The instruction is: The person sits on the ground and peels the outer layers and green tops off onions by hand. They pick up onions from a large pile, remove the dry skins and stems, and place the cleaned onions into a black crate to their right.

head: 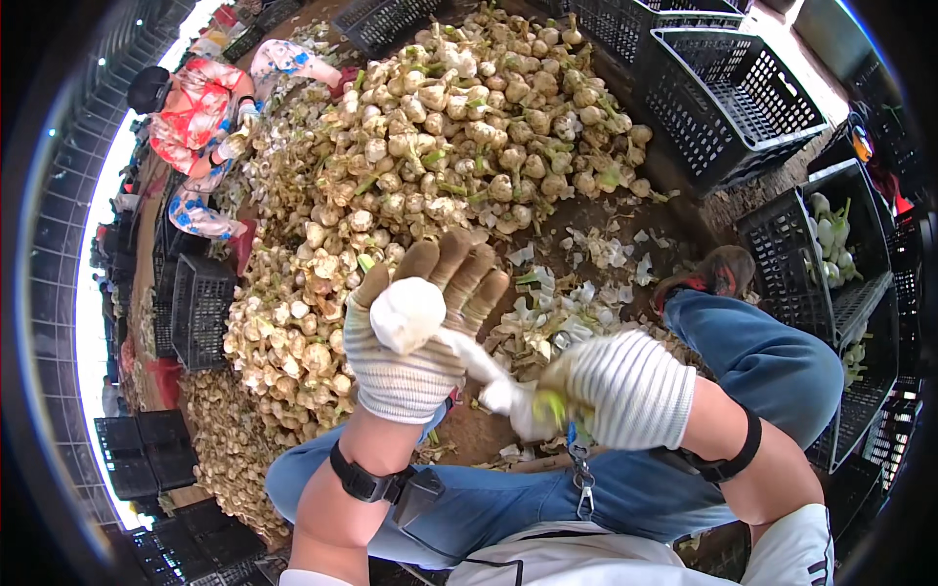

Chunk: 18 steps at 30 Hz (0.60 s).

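Observation:
My left hand [418, 337], in a striped knit glove with brown-stained fingers, is palm up with its fingers spread. A white garlic bulb [407, 315] rests on its palm near the thumb. From the bulb a pale strip of peel or stem [476, 359] stretches toward my right hand [623, 388], which wears a like glove. The right fingers are closed on blurred peel with some green in it [549, 406]. A small round metal part [562, 339] shows beside the right glove. Beyond the hands spreads a large heap of untrimmed garlic bulbs [469, 132].
Loose garlic skins [579, 315] litter the ground before me. Black plastic crates stand at the upper right [733, 102], and one at the right [784, 256] holds cleaned bulbs. Another crate [201, 311] is at the left. A co-worker [194, 110] sits at the upper left beside the heap.

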{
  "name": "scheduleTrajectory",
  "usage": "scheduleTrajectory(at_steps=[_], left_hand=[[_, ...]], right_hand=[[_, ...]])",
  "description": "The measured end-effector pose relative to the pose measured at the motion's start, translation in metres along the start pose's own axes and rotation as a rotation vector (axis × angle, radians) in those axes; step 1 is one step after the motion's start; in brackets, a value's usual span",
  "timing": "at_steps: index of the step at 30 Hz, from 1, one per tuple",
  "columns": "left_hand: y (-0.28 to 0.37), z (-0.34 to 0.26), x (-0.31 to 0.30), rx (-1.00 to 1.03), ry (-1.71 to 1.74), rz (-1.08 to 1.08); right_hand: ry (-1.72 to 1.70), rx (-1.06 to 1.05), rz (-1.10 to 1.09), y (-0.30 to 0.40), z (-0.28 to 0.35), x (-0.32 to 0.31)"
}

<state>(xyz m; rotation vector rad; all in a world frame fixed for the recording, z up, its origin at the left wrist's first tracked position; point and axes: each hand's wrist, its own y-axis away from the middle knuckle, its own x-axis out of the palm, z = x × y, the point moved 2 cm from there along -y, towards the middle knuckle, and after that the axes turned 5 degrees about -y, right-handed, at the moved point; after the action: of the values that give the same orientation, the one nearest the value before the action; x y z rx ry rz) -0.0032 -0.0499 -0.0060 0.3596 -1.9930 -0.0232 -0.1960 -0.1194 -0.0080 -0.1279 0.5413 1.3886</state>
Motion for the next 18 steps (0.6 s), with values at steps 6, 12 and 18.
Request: scheduleTrajectory(at_steps=[6,12,18], left_hand=[[-0.009,-0.007,-0.026,0.027,0.005,-0.268],[-0.008,-0.002,-0.042,-0.05,-0.008,-0.258],[-0.036,-0.009,-0.13,-0.092,-0.494,-0.737]], right_hand=[[-0.943,-0.392,-0.396,0.023,0.029,-0.039],[0.394,0.237,-0.036,0.003,0.014,-0.024],[0.262,0.122,0.045,0.008,0.008,0.004]])
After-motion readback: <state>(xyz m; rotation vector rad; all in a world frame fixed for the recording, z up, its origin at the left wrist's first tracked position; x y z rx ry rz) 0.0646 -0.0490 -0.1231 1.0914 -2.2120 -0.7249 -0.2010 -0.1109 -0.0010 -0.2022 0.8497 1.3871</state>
